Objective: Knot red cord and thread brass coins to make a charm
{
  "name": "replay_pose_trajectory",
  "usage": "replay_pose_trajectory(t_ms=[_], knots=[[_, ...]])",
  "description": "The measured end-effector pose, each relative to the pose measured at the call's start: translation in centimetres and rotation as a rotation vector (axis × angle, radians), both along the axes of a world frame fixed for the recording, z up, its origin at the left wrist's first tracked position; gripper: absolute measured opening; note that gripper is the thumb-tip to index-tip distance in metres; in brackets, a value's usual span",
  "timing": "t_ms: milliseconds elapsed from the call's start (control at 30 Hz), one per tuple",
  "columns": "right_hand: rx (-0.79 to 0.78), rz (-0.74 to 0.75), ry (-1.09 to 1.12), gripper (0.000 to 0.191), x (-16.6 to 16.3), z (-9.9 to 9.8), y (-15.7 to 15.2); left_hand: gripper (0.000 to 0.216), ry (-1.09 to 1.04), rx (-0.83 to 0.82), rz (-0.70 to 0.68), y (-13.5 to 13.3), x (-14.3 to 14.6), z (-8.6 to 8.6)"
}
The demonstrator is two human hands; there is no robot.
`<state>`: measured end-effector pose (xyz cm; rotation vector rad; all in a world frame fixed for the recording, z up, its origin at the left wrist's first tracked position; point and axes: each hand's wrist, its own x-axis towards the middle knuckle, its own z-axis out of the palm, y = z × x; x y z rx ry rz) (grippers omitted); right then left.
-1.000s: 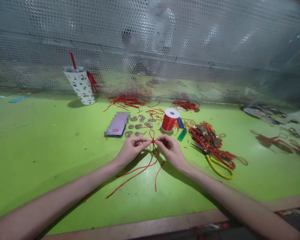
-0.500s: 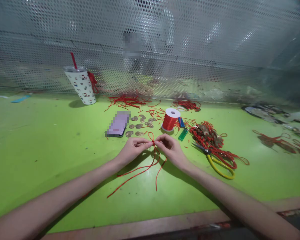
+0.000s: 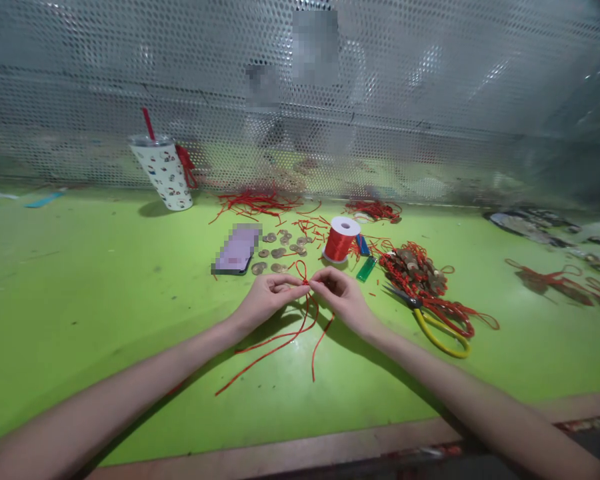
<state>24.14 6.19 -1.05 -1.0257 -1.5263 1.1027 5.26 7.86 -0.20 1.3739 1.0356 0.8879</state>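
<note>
Between my two hands is a red cord (image 3: 307, 313) with a small loop standing up above a knot and long tails hanging down towards the table. My left hand (image 3: 273, 293) pinches the cord at the knot between thumb and forefinger. From the other side, my right hand (image 3: 341, 293) pinches it at the same spot, fingertips almost touching the left ones. One tail comes out below my right hand. Just beyond the hands lie several holed brass coins (image 3: 279, 253) and a spool of red cord (image 3: 341, 241). The fingertips partly cover the knot.
A purple phone (image 3: 237, 249) lies left of the coins. To the right are a green lighter (image 3: 366, 269), yellow-handled scissors (image 3: 443, 337) and a heap of corded coins (image 3: 415, 270). A white tumbler (image 3: 165, 173) stands before the perforated metal screen (image 3: 220, 127). Red cords (image 3: 257, 202) lie behind.
Both hands keep their pinch on the red cord in nearly the same place. The knot and loop have shifted very slightly; the loop now leans a little more to the left.
</note>
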Motion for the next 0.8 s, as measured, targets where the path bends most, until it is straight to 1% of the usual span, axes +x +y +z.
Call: replay_pose_trajectory(t_ms=[167,300,433,567,733,800], knots=[[0.009,0.009,-0.04,0.025,-0.3,0.2,-0.3,0.039,-0.032,0.046,0.019,0.0,0.4,-0.1],[0.071,0.002,-0.133,0.02,-0.2,0.3,-0.4,0.04,-0.044,0.055,0.03,0.0,0.3,-0.1],[0.105,-0.029,-0.198,0.017,0.1,0.4,-0.4,0.04,-0.04,0.06,0.007,0.0,0.2,-0.2],[0.139,-0.095,-0.235,0.018,0.3,0.5,-0.3,0.04,-0.019,0.045,-0.028,0.1,0.0,-0.5],[0.132,-0.173,-0.245,0.023,0.5,0.8,-0.2,0.038,0.014,0.036,-0.01,0.3,-0.3,-0.8],[0.094,-0.154,-0.196,0.026,0.5,1.2,-0.4,0.038,-0.002,0.039,0.006,0.4,-0.2,-0.7]])
